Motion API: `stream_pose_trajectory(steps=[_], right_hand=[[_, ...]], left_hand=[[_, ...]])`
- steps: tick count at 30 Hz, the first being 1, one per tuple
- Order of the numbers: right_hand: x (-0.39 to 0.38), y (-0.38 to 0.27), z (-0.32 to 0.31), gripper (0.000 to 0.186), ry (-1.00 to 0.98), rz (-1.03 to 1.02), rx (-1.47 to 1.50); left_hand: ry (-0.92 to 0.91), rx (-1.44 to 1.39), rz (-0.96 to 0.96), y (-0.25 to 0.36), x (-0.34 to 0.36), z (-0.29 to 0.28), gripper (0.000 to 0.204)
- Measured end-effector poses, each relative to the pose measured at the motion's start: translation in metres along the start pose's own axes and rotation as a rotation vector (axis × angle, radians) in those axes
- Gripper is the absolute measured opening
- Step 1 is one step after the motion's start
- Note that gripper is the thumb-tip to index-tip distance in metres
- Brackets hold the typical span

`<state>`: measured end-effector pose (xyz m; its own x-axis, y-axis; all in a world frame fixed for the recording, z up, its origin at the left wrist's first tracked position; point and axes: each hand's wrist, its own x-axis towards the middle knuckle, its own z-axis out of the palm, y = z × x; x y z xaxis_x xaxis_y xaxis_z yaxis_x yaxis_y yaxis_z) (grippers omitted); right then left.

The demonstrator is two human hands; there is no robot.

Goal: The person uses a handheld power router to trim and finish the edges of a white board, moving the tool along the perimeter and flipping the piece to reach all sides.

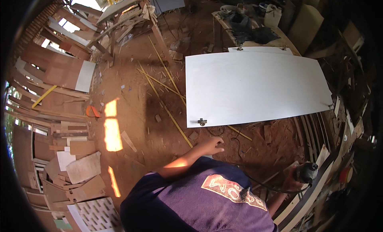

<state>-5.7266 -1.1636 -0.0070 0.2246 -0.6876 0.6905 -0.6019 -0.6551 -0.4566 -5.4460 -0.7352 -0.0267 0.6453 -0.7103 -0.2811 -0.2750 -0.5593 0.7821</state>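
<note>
My left hand (pixel 215 146) hangs near the front edge of a large white panel (pixel 255 86), apart from it. Its fingers are loosely bent, with nothing seen in them. At the lower right, my right hand (pixel 292 180) is closed around a black corded power tool (pixel 308 173); its exact kind is hard to make out. A dark cord (pixel 267 188) runs from the tool past my shirt. A metal cabinet hinge (pixel 202 121) sits at the panel's near left corner, and another hinge (pixel 330 107) is at its right end.
Behind the large panel lies a second white panel (pixel 261 50), beside a cluttered bench (pixel 293 42) with black plastic bags. Yellow strips (pixel 169 116) and scraps litter the dirt floor. Board offcuts (pixel 83 168) are piled along the left. Long timbers (pixel 305 208) lie by my right arm.
</note>
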Motion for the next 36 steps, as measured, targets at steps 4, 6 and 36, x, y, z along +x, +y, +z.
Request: stream_pose_trajectory(steps=[4, 6, 36], right_hand=[[0.011, -0.049, -0.001, 0.085, -0.079, 0.055, -0.029], [0.022, -0.12, 0.01, 0.069, -0.089, -0.216, 0.191], [0.033, -0.347, -0.082, 0.029, -1.032, 0.151, 1.858]], left_hand=[[0.028, -0.312, -0.014, 0.004, -0.004, -0.025, 0.046], [0.113, -0.393, 0.249, 0.012, 0.014, -0.03, 0.046], [0.336, -0.143, 0.928, 0.145, 0.068, -0.194, 0.091]])
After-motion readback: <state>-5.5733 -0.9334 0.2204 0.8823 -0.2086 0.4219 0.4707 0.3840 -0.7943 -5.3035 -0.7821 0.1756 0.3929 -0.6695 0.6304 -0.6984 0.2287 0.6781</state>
